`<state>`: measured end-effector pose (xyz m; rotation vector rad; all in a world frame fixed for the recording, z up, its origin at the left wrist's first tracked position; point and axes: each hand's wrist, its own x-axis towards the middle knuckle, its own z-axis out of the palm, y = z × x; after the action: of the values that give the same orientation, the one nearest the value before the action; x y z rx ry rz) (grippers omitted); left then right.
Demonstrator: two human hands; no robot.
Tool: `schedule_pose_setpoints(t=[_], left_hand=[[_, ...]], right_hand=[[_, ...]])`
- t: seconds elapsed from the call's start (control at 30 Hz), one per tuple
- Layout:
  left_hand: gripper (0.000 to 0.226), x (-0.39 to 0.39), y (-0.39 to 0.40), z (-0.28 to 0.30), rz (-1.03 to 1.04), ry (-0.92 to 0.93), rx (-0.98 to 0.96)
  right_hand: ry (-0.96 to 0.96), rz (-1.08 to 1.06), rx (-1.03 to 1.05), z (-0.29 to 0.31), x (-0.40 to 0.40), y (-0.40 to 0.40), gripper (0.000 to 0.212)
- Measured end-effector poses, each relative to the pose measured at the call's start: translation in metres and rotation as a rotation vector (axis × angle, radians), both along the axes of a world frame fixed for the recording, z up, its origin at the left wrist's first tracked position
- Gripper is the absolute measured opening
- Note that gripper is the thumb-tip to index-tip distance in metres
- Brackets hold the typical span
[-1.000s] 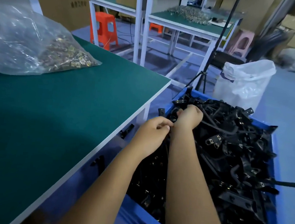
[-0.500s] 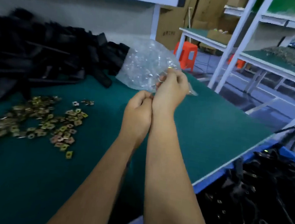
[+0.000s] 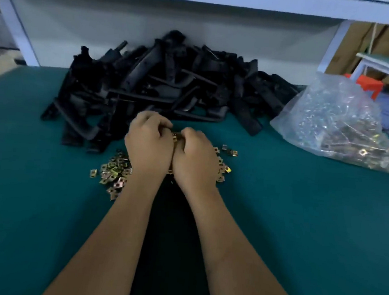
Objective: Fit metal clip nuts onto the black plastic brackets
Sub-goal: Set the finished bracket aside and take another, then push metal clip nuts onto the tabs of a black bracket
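Head view looks down two bare forearms that enter from the bottom edge, cut off below the elbows, and meet over the dark green table mat (image 3: 299,227). The left hand (image 3: 147,145) and the right hand (image 3: 196,158) press knuckle to knuckle, fingers of both curled downward; a sliver of brass-coloured metal clip nut (image 3: 175,136) shows in the gap between them, so both appear to grip it, though the fingertips and most of the piece are hidden under the palms. Beneath and beside the hands lies a scattered heap of small square brass-coloured clip nuts (image 3: 113,175), largely covered by the wrists, with a few spilling out on the right. Whether a bracket is in the hands cannot be told. Just beyond the knuckles rises a large tangled pile of black plastic brackets (image 3: 171,81), single shapes hard to separate in the blur. Right of the pile sits a clear plastic bag of more metal clips (image 3: 338,127), its contents smeared by glare.
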<state>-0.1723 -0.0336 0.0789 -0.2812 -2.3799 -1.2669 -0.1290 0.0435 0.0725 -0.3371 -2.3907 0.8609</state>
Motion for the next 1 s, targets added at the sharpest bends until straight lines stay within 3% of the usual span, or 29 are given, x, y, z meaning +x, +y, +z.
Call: schedule_pose_setpoints(t=[0.1,0.2,0.3,0.4,0.47,0.57,0.67,0.87,1.0], left_hand=[[0.024,-0.015,0.002,0.002,-0.044,-0.047,-0.097],[0.026,-0.021,0.012,0.0,-0.094,-0.191,-0.199],[0.031,-0.024,0.017,-0.007,-0.083,-0.331,-0.42],[0.012,-0.025,0.016,-0.01,-0.076,-0.255,-0.461],[0.016,-0.024,0.013,-0.011,-0.083,-0.212,-0.415],[0.015,-0.023,0.007,-0.006,-0.044,-0.141,-0.239],[0.032,-0.022,0.0,0.003,0.041,-0.085,0.004],[0.032,-0.021,-0.008,0.01,0.047,-0.226,0.698],[0.031,-0.008,-0.005,0.014,0.05,-0.265,1.007]], right_hand=[[-0.023,0.024,0.115,-0.001,0.003,0.002,0.015],[-0.027,-0.012,0.108,0.0,0.007,0.016,0.019],[0.006,-0.051,0.033,-0.001,0.012,0.024,0.017],[0.015,-0.052,-0.002,-0.001,0.012,0.026,0.017],[0.024,-0.047,-0.016,0.0,0.012,0.026,0.017],[0.043,-0.041,-0.064,0.001,0.012,0.027,0.017],[0.068,-0.043,-0.108,0.003,0.014,0.029,0.019],[0.087,-0.044,-0.29,0.002,0.014,0.036,0.022],[0.108,-0.03,-0.415,0.001,0.013,0.038,0.022]])
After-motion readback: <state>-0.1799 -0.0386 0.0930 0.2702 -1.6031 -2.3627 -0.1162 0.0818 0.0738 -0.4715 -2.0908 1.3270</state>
